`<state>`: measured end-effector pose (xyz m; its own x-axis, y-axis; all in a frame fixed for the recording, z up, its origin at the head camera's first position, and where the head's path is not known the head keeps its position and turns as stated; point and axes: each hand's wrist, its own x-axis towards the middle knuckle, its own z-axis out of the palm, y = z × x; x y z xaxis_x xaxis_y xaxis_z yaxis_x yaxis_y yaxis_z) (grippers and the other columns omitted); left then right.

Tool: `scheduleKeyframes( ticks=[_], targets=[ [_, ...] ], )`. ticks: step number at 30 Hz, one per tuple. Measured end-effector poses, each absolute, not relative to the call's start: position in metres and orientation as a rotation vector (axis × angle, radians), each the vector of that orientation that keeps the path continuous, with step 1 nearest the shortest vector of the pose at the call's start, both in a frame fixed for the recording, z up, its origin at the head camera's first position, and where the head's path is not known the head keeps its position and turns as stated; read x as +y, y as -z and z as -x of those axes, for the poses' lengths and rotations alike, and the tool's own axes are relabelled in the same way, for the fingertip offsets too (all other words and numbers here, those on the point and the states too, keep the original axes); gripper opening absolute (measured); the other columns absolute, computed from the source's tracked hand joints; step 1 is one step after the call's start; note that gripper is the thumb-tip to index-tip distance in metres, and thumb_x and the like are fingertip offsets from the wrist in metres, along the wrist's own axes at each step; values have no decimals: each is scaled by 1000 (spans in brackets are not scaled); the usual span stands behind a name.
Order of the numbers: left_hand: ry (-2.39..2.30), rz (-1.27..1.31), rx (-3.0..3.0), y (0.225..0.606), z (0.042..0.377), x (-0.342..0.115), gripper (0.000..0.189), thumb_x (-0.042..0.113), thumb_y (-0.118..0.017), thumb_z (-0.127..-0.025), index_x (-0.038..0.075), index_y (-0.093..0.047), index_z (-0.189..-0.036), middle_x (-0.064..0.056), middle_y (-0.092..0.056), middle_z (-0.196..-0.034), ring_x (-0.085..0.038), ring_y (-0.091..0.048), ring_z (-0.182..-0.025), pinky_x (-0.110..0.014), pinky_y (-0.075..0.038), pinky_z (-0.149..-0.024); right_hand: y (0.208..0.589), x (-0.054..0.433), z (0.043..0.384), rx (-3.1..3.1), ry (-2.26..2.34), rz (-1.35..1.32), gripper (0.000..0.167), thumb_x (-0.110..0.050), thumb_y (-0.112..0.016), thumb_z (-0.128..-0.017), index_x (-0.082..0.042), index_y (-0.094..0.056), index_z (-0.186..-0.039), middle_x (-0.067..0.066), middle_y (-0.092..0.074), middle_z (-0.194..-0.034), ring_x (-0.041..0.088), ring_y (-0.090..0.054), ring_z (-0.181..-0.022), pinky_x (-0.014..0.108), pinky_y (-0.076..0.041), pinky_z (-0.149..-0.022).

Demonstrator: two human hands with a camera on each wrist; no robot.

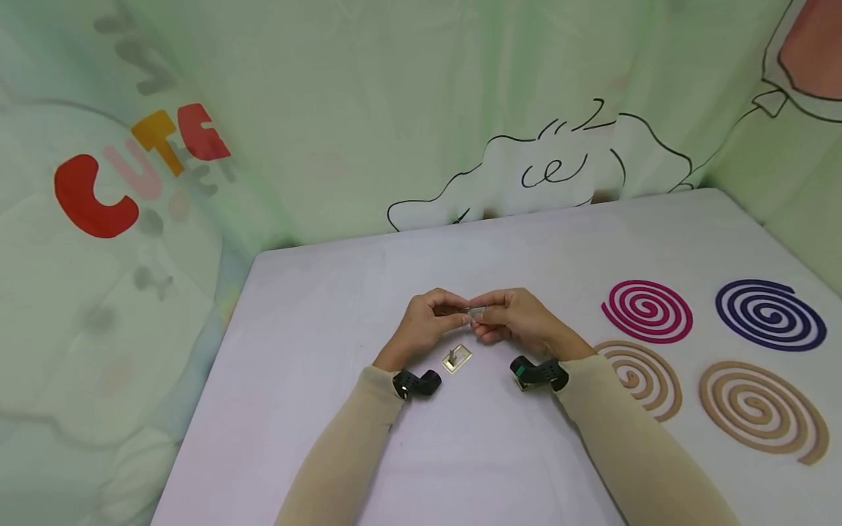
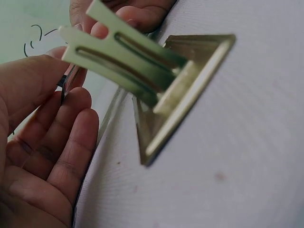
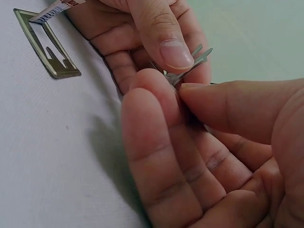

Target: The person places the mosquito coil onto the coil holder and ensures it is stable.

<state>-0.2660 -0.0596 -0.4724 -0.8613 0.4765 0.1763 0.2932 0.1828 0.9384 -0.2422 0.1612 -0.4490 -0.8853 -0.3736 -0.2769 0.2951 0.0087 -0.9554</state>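
Both hands meet over the middle of the table around a small thin metal mosquito coil stand [image 3: 198, 62]. The left hand [image 1: 421, 329] pinches it between thumb and fingers. Opposite, the right hand [image 1: 520, 319] pinches it too, thumb against fingertips. Two narrow prongs stick out between the fingertips in the right wrist view, while the rest is covered by fingers. On the table, just nearer than the hands, lies another stand [image 1: 457, 358], a rectangular brass-coloured plate. Its slotted tongue [image 2: 128, 61] is bent upward and forked at the end, with printing on one face.
To the right lie a pink mosquito coil [image 1: 647, 311], a dark purple coil [image 1: 770, 315] and two tan coils, one [image 1: 763, 409] in full view and the other [image 1: 641, 372] partly behind the right sleeve. Brass-coloured metal [image 1: 521, 386] peeks out below the right wrist camera.
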Motion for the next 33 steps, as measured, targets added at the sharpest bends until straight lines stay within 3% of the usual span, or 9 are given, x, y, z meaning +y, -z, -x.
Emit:
scheduleKeyframes(
  ticks=[33],
  targets=[
    [-1725,-716,2266,471,265,-61,20,7,-77,-93,3,-75,-113,-8,-75,-108,-11,-69,-91,-24,-53,-84,451,162,242,1825,1939,98,43,2,-57,-102,13,-49,-143,8,-75,-93,14,-73,-76,28,-62,-72]
  ],
)
